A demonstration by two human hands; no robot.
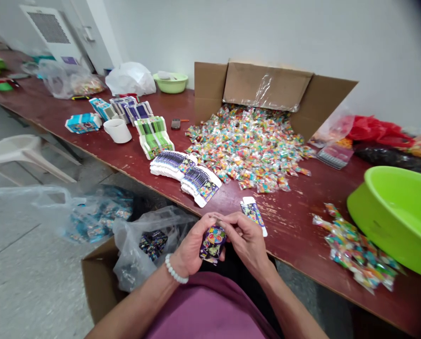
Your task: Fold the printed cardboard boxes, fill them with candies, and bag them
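"Purple printed carton [212, 245]: where is it held?"

"Between the edge of the bench [295, 212] and the mauve shirt [214, 306], in the left hand [192, 249], its grip closed around the sides."

"And the right hand [251, 238]?"

"Fingertips at the carton's top end; whether they pinch, I can't tell."

"Farther out?"

"One flat carton [253, 214] near the edge, fanned cartons [199, 182] to its left, then heaped wrapped candies [249, 146] before an open cardboard box [267, 84]."
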